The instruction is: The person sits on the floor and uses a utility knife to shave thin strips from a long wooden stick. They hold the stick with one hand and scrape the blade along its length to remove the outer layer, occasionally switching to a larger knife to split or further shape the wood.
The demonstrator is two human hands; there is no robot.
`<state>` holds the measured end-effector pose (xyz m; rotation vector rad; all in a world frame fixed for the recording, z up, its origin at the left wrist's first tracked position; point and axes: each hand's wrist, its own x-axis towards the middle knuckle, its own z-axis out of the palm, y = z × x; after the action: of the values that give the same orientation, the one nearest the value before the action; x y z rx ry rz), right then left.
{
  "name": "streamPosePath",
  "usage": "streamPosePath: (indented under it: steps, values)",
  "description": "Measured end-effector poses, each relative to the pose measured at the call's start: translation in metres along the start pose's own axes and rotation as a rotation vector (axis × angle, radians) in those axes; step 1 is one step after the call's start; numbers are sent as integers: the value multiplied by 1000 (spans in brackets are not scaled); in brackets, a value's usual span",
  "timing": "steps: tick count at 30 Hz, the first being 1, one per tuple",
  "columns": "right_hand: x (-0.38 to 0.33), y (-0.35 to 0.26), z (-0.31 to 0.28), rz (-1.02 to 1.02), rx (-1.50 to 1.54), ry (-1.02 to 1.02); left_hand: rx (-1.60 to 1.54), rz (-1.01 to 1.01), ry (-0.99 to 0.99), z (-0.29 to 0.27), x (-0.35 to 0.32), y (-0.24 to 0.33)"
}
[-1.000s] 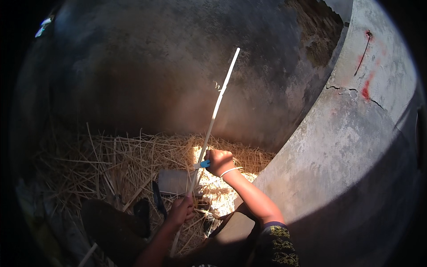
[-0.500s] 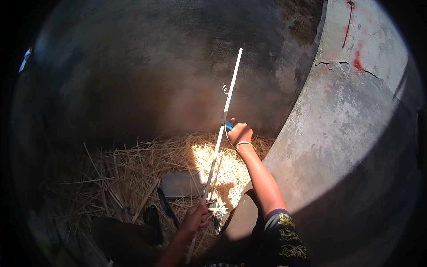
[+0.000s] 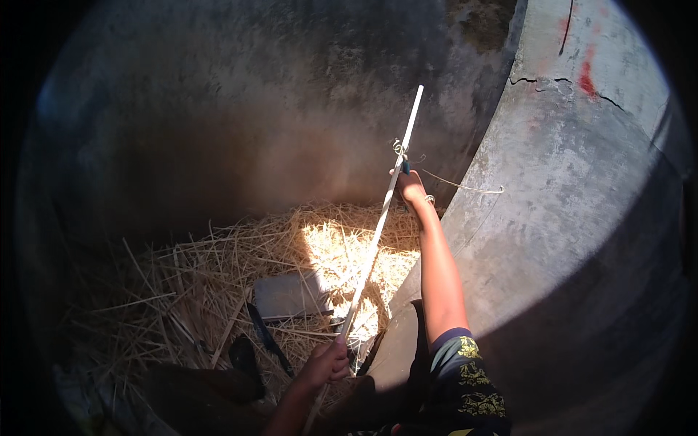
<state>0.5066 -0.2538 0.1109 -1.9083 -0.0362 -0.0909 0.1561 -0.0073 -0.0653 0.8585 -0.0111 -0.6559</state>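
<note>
Open air left of pale stick [image 3: 379,229], grey wall [image 3: 552,189] barring right, dark wall [image 3: 218,94] behind

Straw layer [image 3: 196,272]: we see loose pale stalks criss-crossing the lower left and lower middle, brightly sunlit below the centre.
Grey slab [image 3: 285,296]: we find it lying on the straw, lower middle.
Dark strip [image 3: 267,338]: we see it slanting just beside the slab, kind unclear.
</note>
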Motion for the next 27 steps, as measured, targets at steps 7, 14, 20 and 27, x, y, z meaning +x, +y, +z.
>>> streamPosePath:
  steps: [7, 14, 20, 27]
  values:
    - [-8, 13, 38, -232, 449, 185, 61, 90, 68, -3, 5, -10]
    - [-14, 37, 57, -270, -49, 137, 88, 263, 155, -8, -13, 5]
    - [-28, 52, 97, -259, -689, -196, 52, 439, 280, -29, -33, 26]
    - [-101, 131, 183, 29, -895, -850, -13, 651, 512, -20, -102, 88]
